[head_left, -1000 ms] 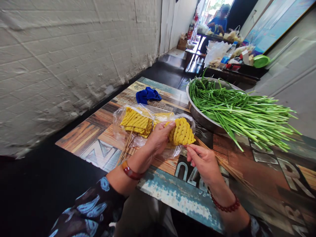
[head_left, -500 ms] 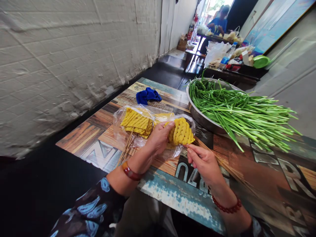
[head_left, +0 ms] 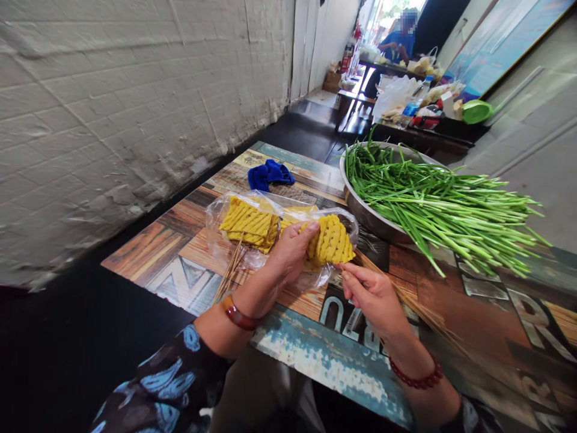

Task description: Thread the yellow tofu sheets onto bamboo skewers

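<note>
A: How do your hands stand?
B: Your left hand (head_left: pixel 292 248) grips the ridged yellow piece (head_left: pixel 334 242), thumb uppermost, over clear plastic (head_left: pixel 323 278) on the bench (head_left: pixel 297 346). Your right hand (head_left: pixel 370 296), thumb and forefinger pinched together, holds what looks like a thin stick (head_left: pixel 341 266) at its lower edge.
A: How should you guide it?
B: Align it with the piece's plane; push gently, your left thumb pressing lightly, lest the ridges tear.

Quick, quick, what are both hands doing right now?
Left hand: closed, holding a ridged yellow piece.
Right hand: closed, fingertips pinching what looks like a thin stick at the yellow piece's lower edge.
</note>
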`<state>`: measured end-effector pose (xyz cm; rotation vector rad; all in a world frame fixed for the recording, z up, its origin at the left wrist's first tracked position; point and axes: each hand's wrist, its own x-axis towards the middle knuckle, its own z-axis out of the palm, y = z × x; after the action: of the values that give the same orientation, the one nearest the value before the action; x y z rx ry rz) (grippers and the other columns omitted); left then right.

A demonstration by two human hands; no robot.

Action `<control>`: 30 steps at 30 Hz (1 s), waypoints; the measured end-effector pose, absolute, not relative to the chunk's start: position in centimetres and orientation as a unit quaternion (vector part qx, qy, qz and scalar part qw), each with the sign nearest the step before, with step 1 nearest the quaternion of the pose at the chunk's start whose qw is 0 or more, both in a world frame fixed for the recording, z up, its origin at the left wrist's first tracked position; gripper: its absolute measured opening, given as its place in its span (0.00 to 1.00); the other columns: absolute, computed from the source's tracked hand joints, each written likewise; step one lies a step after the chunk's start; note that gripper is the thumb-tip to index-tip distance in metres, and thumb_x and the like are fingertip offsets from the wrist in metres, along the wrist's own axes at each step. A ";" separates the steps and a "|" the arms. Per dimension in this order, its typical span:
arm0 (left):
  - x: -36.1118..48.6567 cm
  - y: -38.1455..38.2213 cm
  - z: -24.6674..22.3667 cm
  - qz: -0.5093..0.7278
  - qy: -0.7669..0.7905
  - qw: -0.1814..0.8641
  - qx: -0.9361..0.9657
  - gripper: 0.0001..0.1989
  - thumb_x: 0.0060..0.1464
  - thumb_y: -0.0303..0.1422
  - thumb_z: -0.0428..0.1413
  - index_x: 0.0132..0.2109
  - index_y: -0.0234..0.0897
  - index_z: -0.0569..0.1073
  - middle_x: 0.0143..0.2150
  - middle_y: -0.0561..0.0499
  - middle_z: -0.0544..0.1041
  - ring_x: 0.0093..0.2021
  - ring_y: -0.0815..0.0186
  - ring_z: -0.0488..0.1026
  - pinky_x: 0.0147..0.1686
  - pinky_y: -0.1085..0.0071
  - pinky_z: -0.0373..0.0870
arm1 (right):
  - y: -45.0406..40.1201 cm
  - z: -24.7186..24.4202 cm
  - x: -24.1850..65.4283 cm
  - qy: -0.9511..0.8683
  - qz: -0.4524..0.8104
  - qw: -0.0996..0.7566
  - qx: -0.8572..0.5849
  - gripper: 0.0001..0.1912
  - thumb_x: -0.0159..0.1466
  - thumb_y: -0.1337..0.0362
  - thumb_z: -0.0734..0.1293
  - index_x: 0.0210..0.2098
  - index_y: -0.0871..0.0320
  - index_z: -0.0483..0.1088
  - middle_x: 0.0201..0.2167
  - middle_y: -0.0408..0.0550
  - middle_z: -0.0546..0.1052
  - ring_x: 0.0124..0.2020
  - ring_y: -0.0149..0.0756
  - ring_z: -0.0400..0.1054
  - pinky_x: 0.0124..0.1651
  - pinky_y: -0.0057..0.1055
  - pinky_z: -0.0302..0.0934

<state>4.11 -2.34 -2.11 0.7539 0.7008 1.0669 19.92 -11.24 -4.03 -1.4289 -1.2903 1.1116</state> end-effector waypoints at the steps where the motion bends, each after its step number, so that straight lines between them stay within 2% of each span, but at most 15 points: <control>1: 4.1 -2.3 -2.2 0.487 0.319 0.736 0.344 0.19 0.44 0.45 0.67 0.36 0.33 0.80 0.36 0.44 0.83 0.39 0.58 0.80 0.41 0.65 0.76 | -11.2 -4.0 19.9 -0.515 0.450 0.445 -0.578 0.18 0.64 0.54 0.67 0.42 0.61 0.81 0.17 0.40 0.68 0.18 0.26 0.56 0.20 0.25 0.48; 8: 4.2 -2.4 -2.3 0.477 0.319 0.738 0.354 0.21 0.44 0.47 0.67 0.37 0.32 0.80 0.34 0.44 0.83 0.36 0.59 0.80 0.36 0.67 0.74 | -11.2 -4.1 19.7 -0.481 0.483 0.452 -0.576 0.20 0.64 0.50 0.68 0.43 0.61 0.79 0.18 0.40 0.70 0.16 0.25 0.58 0.19 0.24 0.50; 17: 4.1 -2.5 -2.1 0.471 0.315 0.744 0.353 0.22 0.43 0.47 0.67 0.38 0.31 0.80 0.36 0.42 0.83 0.37 0.58 0.80 0.39 0.65 0.75 | -11.1 -3.7 19.3 -0.475 0.485 0.464 -0.569 0.20 0.62 0.47 0.70 0.33 0.59 0.76 0.19 0.41 0.72 0.16 0.25 0.59 0.19 0.24 0.51; 23: 4.3 -2.6 -2.1 0.458 0.311 0.757 0.347 0.23 0.42 0.48 0.68 0.37 0.31 0.80 0.34 0.43 0.82 0.36 0.58 0.80 0.37 0.66 0.75 | -11.1 -3.5 19.0 -0.463 0.485 0.465 -0.578 0.22 0.59 0.44 0.71 0.28 0.59 0.73 0.18 0.41 0.72 0.15 0.25 0.59 0.19 0.24 0.52; 30: 4.1 -2.8 -1.8 0.455 0.317 0.760 0.338 0.20 0.38 0.41 0.71 0.37 0.33 0.80 0.34 0.47 0.82 0.31 0.65 0.78 0.37 0.69 0.74 | -11.0 -3.7 19.2 -0.441 0.499 0.469 -0.580 0.20 0.58 0.47 0.73 0.28 0.59 0.74 0.18 0.41 0.73 0.15 0.24 0.59 0.20 0.24 0.51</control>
<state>4.13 -2.85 -1.85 0.7367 0.6901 0.9905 19.19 -11.05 -3.71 -1.4221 -1.0807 1.2240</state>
